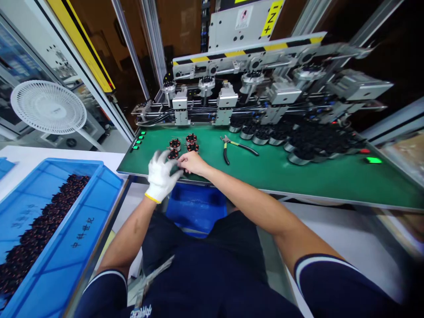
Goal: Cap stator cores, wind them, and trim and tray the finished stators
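My left hand (pixel 161 176), in a white knit glove with a yellow cuff, is at the front edge of the green work surface (pixel 212 158). Its fingers are apart and slightly blurred, beside a copper-wound motor stator (pixel 172 154). My bare right hand (pixel 194 164) meets it from the right, thumb and fingertips pinched together; what lies between them is too small and hidden to name. Just beyond the hands sit further wound stators (pixel 175 144), (pixel 191 138), (pixel 192 147). Cutting pliers (pixel 236 145) with black and yellow-green handles lie with handles spread, right of them.
Behind the surface stands a machine with several spindles and a striped bar (pixel 235 54). Black-topped stators (pixel 300 155) crowd the right side. A blue crate (pixel 99 190) of wound parts stands left, a blue bin (pixel 197 207) below the edge, a white fan (pixel 48 107) farther left.
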Demonstrator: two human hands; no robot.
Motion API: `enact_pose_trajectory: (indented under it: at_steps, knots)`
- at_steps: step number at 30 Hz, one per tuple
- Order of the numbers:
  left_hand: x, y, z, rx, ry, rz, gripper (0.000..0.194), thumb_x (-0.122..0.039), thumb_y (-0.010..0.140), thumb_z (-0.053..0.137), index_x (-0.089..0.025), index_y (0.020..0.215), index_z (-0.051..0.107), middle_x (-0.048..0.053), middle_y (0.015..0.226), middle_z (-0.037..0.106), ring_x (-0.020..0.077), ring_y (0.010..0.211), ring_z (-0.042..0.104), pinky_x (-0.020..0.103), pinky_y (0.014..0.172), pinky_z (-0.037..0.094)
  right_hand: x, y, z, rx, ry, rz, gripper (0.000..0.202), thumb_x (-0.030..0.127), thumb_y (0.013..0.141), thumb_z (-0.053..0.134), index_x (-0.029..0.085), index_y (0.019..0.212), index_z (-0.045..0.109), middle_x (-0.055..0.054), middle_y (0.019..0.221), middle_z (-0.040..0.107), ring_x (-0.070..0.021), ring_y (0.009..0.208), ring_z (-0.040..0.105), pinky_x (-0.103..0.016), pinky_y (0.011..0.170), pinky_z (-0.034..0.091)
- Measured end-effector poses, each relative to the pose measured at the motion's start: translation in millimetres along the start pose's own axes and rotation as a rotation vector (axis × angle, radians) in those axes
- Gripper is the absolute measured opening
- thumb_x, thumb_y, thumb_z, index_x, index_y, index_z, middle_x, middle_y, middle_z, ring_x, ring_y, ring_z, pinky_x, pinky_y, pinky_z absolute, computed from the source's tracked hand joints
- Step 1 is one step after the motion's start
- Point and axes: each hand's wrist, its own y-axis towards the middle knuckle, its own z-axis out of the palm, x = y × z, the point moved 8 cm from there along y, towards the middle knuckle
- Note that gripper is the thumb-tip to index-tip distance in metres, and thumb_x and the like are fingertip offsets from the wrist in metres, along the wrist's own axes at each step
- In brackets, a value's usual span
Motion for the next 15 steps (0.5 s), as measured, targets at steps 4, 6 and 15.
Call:
enact_pose_trajectory:
  at_steps: [4, 6, 15]
  knots:
    - [9.1, 35.5, -6.8, 0.130, 0.160, 0.067, 0.037, -0.051, 0.084, 0.076, -0.024, 0.110, 0.079, 0.011, 0.156, 0.051, 0.0469, 0.150, 0.034, 0.063, 0.118, 0.036, -1.5, -4.9, -2.7, 0.025, 0.021, -0.018, 0.020, 0.005, 0.087, 0.065, 0.008, 0.102, 0.077, 0.003, 0.055, 0.064, -0.0062, 0.043, 0.052, -0.017, 0.053, 0.046]
    - [6.7, 49.3, 0.1, 0.237, 0.176, 0.137, 0.036, -0.050, 0.086, 0.074, -0.021, 0.106, 0.080, 0.012, 0.155, 0.053, 0.0480, 0.149, 0.035, 0.063, 0.118, 0.035, -1.8, -7.8, -4.9, 0.021, 0.011, -0.040, 0.024, 0.002, 0.085, 0.063, 0.007, 0.103, 0.079, 0.003, 0.055, 0.065, -0.0068, 0.046, 0.055, -0.017, 0.057, 0.046]
    - [36.9, 39.7, 4.3, 0.413, 0.120, 0.206, 0.029, -0.049, 0.092, 0.068, -0.026, 0.104, 0.082, 0.005, 0.153, 0.055, 0.0411, 0.147, 0.035, 0.059, 0.118, 0.035, 0.6, -41.9, -26.7, 0.090, -0.126, -0.235, 0.017, 0.010, 0.085, 0.069, 0.014, 0.094, 0.083, 0.002, 0.063, 0.070, -0.0106, 0.058, 0.064, -0.021, 0.068, 0.052]
